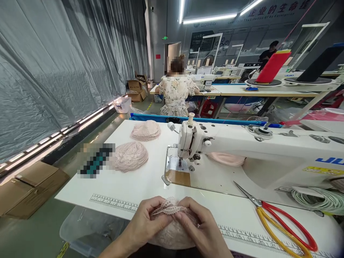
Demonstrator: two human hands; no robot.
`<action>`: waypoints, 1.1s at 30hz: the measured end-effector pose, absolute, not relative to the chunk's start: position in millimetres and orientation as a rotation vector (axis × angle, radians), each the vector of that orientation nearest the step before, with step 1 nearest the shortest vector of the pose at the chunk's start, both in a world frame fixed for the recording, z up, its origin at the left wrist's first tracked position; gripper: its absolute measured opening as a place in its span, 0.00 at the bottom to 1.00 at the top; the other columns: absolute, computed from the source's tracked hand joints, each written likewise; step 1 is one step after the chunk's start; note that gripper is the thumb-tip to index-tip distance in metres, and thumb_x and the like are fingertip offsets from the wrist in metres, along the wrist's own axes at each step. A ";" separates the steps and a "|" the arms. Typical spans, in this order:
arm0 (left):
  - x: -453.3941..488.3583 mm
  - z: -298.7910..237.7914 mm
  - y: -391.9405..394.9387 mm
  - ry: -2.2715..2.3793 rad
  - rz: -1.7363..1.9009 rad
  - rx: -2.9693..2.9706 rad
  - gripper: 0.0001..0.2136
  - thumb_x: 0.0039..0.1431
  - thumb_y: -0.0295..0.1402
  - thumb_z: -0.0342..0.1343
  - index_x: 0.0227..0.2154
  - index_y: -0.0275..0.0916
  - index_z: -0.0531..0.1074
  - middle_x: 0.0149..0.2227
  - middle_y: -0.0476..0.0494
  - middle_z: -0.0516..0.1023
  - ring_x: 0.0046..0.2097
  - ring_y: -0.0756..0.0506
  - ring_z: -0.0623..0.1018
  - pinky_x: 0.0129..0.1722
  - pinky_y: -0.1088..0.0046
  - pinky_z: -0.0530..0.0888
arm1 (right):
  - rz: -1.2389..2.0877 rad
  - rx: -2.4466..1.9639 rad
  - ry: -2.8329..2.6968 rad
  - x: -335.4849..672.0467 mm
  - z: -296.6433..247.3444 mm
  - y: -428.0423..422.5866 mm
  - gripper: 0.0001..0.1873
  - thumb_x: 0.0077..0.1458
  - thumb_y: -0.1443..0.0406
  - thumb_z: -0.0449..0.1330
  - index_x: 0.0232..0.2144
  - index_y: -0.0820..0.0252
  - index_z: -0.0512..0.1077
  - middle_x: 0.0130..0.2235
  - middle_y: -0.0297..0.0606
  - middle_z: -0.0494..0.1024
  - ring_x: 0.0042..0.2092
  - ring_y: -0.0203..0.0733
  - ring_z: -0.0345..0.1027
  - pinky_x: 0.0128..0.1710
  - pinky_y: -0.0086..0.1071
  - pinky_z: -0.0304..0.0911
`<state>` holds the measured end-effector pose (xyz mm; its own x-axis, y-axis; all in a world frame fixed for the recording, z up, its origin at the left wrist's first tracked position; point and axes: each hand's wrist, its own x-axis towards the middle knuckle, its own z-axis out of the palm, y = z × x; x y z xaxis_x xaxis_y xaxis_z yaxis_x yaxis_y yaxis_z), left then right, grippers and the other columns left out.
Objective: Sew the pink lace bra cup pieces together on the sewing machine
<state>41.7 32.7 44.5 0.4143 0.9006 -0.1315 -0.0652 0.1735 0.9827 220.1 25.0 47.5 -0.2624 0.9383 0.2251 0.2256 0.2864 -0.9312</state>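
Both of my hands are at the table's front edge, pinching a pale pink lace piece point(172, 234) with a scalloped trim along its top. My left hand point(146, 222) grips the trim's left end between thumb and fingers. On the other side, my right hand point(200, 225) pinches the trim with its thumb pressed on top. Beyond them stands a white sewing machine point(223, 138), its needle and presser foot over the metal plate. To the left lie two stacks of pink lace pieces, a nearer stack point(131, 156) and a farther stack point(146, 130).
Scissors point(260, 206) with red and yellow handles lie right of my hands. Pale green cord point(318, 200) is coiled by the machine. A ruler strip point(114, 203) runs along the table's front. Cardboard boxes point(29, 186) stand at left. A person point(176, 89) sits ahead.
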 end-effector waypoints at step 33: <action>27.7 53.5 16.5 1.108 0.533 1.451 0.21 0.58 0.32 0.55 0.56 0.48 0.67 0.47 0.43 0.73 0.50 0.41 0.70 0.50 0.71 0.66 | 1.362 -1.108 -1.512 243.9 35.9 22.6 0.18 0.55 0.57 0.60 0.20 0.58 0.62 0.25 0.32 0.66 0.27 0.36 0.59 0.26 0.28 0.56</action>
